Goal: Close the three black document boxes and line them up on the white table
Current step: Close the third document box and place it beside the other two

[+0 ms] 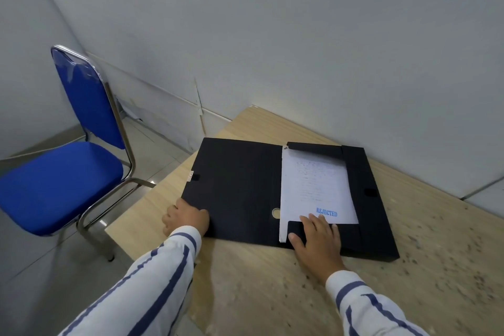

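HOLD: left grip [185, 217] curled round near-left corner of lid [237, 185]; right grip [317, 237] flat, fingers straight, pressing flap [296, 227] and paper [313, 180] | ITEM: document box [376, 232] lies open on wooden worktop [272, 294], near wall [327, 63] | HANDLING (judged): light, stiff card; swing lid by free left edge; loose sheet may slip.

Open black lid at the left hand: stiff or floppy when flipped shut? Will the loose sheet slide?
The lid lies flat with straight edges, so probably a stiff board swinging as one panel. Looks thin, likely light; the left hand holds only its corner. The sheet is loose, so it may slide without the right hand pressing it.
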`<state>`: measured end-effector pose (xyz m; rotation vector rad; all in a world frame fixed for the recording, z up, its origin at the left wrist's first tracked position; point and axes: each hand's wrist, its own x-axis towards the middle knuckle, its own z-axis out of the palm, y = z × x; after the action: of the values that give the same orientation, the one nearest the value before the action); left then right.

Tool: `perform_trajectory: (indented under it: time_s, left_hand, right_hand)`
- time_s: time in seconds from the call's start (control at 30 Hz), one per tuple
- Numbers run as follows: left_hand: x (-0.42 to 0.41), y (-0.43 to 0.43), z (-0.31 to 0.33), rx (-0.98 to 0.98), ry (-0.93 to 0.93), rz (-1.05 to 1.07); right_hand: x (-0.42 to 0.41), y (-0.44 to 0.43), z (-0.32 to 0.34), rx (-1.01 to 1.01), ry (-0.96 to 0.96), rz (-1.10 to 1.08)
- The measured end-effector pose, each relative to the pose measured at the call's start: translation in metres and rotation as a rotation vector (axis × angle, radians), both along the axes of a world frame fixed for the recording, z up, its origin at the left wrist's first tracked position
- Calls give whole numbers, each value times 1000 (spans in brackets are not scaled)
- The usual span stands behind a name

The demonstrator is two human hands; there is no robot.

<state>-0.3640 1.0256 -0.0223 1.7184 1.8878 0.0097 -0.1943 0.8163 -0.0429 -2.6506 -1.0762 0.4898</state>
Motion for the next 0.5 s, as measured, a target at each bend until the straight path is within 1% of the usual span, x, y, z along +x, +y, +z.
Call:
perform_trajectory:
  time_s: [0.23, 0.4, 0.5]
  left_hand:
    - [-2, 24, 3, -37, 26, 28]
    - [-2, 33, 4, -73, -44, -17]
    - [3, 32, 1, -154, -118, -66]
  right_hand:
    - [0, 2, -2, 3, -5, -17]
    - [1, 4, -1, -13, -4, -25]
    - [1, 5, 0, -14, -1, -33]
